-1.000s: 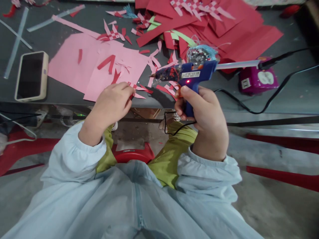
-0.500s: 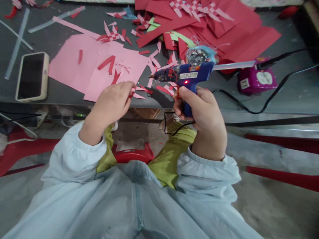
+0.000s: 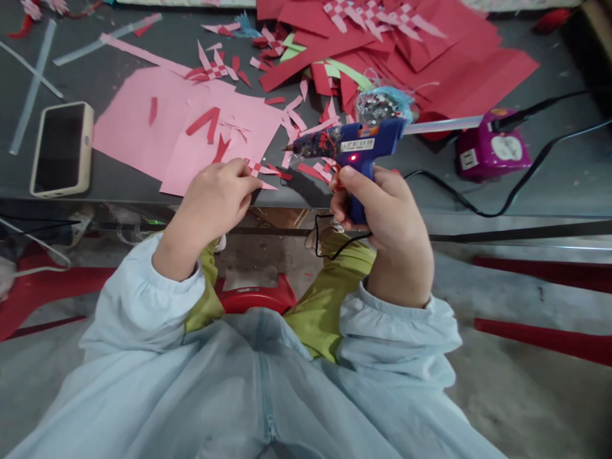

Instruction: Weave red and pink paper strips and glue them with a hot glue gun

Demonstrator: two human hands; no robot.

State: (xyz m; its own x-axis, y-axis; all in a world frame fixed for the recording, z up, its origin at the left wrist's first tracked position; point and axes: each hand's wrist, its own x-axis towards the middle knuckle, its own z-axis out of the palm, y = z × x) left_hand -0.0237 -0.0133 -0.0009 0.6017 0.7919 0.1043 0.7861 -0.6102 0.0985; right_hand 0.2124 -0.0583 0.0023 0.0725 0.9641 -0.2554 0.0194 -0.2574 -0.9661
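My right hand (image 3: 389, 204) is wrapped around the grip of a blue hot glue gun (image 3: 363, 145), with a finger at the orange trigger. Its red light glows, the dark smeared nozzle points left, and a clear glue stick (image 3: 442, 126) sticks out of the back. My left hand (image 3: 215, 197) is at the table's front edge with its fingers curled and pressed together. Right beside the fingertips lies a small red and pink woven paper piece (image 3: 253, 167). Whatever is between the fingertips is hidden.
Pink sheets (image 3: 138, 121) and red paper scraps lie left of the gun; red sheets (image 3: 488, 80) are piled behind it. A phone (image 3: 60, 150) lies at left. A purple plug block (image 3: 492, 150) with black cords stands at right. A bag of small beads (image 3: 382, 105) sits behind the gun.
My left fingers have drawn slightly back towards me, showing more of the woven paper piece, which stays in place. The glue gun has shifted very slightly left.
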